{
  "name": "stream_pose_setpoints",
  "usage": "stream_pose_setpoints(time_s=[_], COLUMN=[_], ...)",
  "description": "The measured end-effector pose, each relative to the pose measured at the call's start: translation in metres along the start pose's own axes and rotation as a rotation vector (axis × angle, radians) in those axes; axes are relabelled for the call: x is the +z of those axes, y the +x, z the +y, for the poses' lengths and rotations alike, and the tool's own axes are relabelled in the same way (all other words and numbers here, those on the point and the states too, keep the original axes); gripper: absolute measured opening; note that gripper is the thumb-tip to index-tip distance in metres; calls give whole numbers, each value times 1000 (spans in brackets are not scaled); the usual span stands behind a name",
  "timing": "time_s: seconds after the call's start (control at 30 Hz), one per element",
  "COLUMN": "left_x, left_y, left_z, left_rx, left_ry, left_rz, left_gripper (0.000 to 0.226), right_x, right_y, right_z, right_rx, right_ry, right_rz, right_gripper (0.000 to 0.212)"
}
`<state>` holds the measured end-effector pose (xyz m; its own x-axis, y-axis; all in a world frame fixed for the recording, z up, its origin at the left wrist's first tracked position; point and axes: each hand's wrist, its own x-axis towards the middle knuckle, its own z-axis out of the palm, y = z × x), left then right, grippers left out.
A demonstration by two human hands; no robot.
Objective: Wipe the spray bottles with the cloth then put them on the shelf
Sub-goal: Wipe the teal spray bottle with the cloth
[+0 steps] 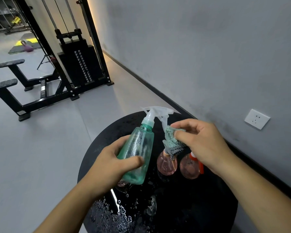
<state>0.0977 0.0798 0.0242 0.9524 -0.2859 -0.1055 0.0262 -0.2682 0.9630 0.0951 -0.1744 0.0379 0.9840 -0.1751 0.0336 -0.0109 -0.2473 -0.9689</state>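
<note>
My left hand (107,163) is wrapped round the lower body of the green spray bottle (139,151), thumb across the front and fingers curled behind it, holding it up above the table and tilted so its clear trigger head (155,111) leans away from me toward the wall. My right hand (202,143) is pinching the teal cloth (172,139) between thumb and fingertips, bunched up, just beside the bottle's trigger; whether the cloth actually touches the bottle I cannot tell. A dark mesh-patterned corner of the cloth hangs down below my fingers.

Under both hands is the round black table (200,207), and its near surface is wet, with beads and small puddles of water shining. Two pink spray bottles are on it: one with a copper-coloured top (165,166), partly behind the hanging cloth, and just to its right one with a red and white trigger (190,169), partly under my right wrist. They sit close together. Something pinkish peeks out beneath the green bottle's base, too hidden to make out.

Past the table, grey floor runs to a black weight machine (77,64) with a stack of plates. A white wall socket (257,118) sits on the grey wall to my right.
</note>
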Motion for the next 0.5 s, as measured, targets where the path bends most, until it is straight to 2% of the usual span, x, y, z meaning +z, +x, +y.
stream_pose_setpoints(time_s=[0.3,0.5], left_x=[-5,-8], left_y=[4,4], left_z=[-14,-24], left_rx=[99,227], left_ry=[210,469], left_rz=[166,188], left_gripper=[72,89], right_x=[-1,-3], right_y=[2,-2], right_z=[-4,-8], right_rx=[-27,-88], right_ry=[66,98], right_rz=[216,223], right_gripper=[19,20])
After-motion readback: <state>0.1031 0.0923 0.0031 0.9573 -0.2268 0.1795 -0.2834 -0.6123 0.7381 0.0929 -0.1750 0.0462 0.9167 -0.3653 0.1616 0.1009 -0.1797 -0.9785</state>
